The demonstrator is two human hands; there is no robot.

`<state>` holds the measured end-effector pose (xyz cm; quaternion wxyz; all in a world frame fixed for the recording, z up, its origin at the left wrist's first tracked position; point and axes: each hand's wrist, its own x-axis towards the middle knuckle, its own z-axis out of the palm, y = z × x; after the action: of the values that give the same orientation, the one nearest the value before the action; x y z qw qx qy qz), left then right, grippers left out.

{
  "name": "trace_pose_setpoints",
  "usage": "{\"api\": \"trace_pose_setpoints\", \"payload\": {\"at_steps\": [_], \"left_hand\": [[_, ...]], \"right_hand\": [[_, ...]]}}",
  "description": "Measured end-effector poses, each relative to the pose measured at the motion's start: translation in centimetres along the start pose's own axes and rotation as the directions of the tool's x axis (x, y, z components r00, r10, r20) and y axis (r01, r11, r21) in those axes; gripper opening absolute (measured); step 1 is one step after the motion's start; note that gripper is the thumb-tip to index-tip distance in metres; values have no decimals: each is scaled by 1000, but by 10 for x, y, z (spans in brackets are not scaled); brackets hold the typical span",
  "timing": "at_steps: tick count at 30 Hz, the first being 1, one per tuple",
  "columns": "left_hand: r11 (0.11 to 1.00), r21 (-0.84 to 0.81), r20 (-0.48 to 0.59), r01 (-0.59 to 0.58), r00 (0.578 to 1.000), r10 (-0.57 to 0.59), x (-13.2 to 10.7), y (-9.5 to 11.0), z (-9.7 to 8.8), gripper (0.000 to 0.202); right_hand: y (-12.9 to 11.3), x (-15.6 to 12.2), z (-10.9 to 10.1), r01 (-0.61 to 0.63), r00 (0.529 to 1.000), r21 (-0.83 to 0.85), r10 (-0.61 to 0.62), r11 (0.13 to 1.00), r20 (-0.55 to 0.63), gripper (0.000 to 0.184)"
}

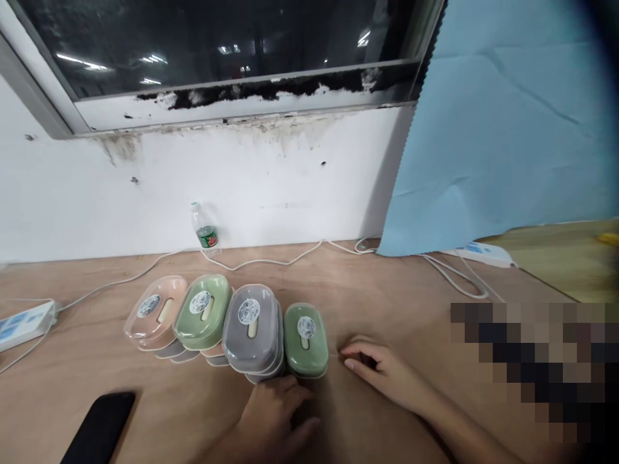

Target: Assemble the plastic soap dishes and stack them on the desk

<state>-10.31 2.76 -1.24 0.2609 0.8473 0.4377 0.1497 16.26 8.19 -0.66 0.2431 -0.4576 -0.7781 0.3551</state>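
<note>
Several oval plastic soap boxes with round stickers lean in a row on the wooden table (pixel 387 296): a pink box (pixel 155 310), a light green box (pixel 203 312), a grey box (pixel 252 328) and a darker green box (pixel 305 338). My left hand (pixel 273 415) rests on the table just in front of the grey and dark green boxes, fingers curled, fingertips touching their lower edges. My right hand (pixel 382 368) lies on the table right of the dark green box, fingers loosely bent, holding nothing I can see.
A black phone (pixel 99 428) lies at the front left. A power strip (pixel 24 322) and white cables run along the back. A small bottle (pixel 206 231) stands by the wall. A blue sheet (pixel 503 129) hangs at the right, with another power strip (pixel 483 253) below it.
</note>
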Motion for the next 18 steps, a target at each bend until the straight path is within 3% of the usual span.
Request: {"api": "trace_pose_setpoints", "payload": {"at_steps": [10,13,15,18], "left_hand": [[1000,-23,1,-6,1000,6,-2,3,-9,26],[998,-49,-20,-35,999,34,-3,6,-11,25],[997,-55,-43,-45,998,42,-4,8,-11,25],[998,-59,-90,-22,996,17,-5,10,-10,23]], "right_hand": [[6,-1,5,-43,994,-82,35,996,-105,32],[5,-1,14,-19,984,-175,-12,984,-177,59],[5,4,20,58,983,-251,-99,966,-154,83],[3,18,29,165,974,-327,-206,931,-94,102]]}}
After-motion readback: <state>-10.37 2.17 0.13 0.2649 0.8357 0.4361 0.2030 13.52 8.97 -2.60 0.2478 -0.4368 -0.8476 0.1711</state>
